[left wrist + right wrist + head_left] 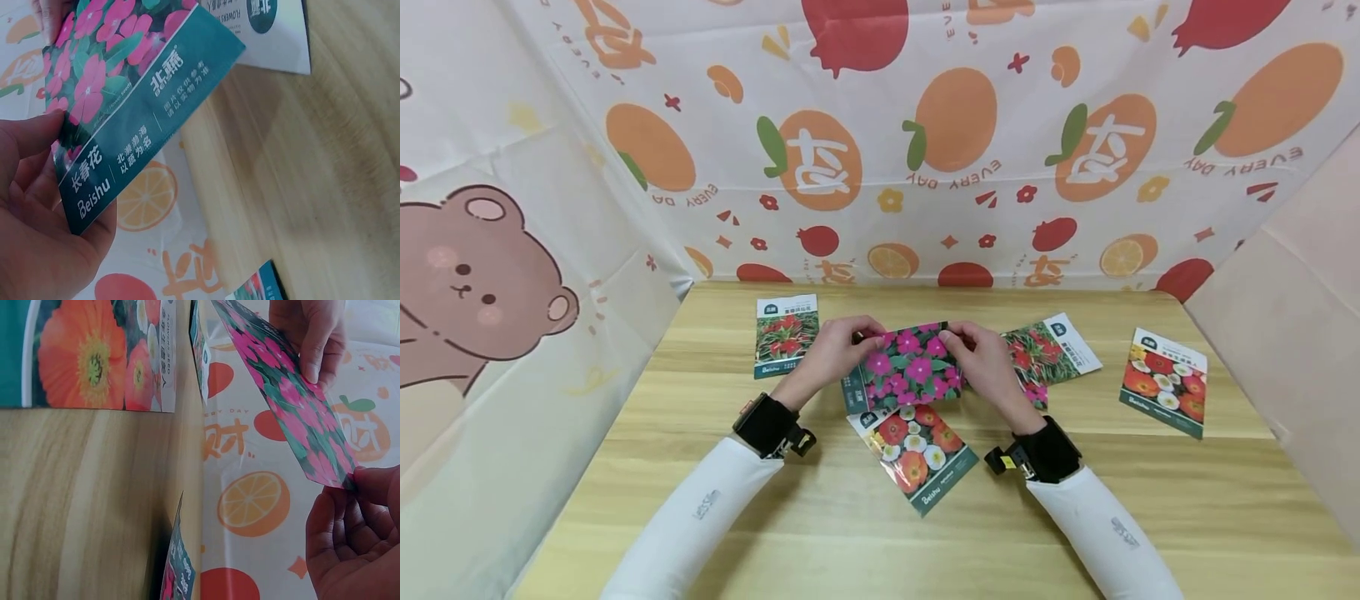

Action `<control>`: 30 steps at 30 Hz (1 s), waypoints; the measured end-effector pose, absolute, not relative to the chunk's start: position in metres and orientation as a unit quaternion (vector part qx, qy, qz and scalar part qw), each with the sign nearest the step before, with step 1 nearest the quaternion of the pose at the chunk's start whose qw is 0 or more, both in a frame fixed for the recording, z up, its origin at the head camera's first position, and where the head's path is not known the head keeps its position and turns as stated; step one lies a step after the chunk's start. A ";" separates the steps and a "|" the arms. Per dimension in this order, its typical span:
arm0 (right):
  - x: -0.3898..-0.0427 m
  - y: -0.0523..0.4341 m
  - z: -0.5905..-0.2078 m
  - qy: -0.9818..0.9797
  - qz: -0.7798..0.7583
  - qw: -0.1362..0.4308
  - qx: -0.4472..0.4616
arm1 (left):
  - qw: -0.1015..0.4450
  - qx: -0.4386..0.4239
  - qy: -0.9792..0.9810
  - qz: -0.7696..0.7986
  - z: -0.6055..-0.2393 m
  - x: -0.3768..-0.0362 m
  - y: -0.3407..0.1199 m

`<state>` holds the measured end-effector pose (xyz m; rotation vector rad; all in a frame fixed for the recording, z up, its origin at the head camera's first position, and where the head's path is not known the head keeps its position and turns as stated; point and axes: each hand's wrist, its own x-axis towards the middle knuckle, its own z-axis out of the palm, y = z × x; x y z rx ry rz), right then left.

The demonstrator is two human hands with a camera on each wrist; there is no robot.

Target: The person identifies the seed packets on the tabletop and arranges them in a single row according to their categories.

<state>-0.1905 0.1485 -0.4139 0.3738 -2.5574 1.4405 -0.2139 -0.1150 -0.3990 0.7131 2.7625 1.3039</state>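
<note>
A seed packet with pink flowers and a dark green end band is held up sideways over the table between both hands. My left hand pinches it near its upper left corner, thumb on the printed face in the left wrist view. At the upper right corner, my right hand grips it between thumb and fingers. Just below, partly covered by it in the head view, a packet with orange and white poppies lies slanted on the table.
A red-flower packet lies at the back left. Another red-flower packet overlaps a pink-flower packet beside my right hand. One more poppy packet lies far right. A fruit-print cloth hangs behind the wooden table.
</note>
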 end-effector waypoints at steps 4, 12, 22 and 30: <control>-0.193 0.148 -0.410 -0.859 0.485 0.094 0.134 | -0.004 0.210 0.874 0.438 -0.400 -0.212 -0.119; -0.190 0.150 -0.419 -0.858 0.489 0.076 0.138 | 0.053 0.108 0.812 0.571 -0.406 -0.203 -0.146; -0.194 0.150 -0.421 -0.858 0.491 0.058 0.135 | 0.102 -0.021 0.721 0.685 -0.408 -0.199 -0.180; -0.182 0.132 -0.417 -0.904 0.368 0.010 0.217 | 0.122 -0.023 0.721 0.682 -0.414 -0.185 -0.199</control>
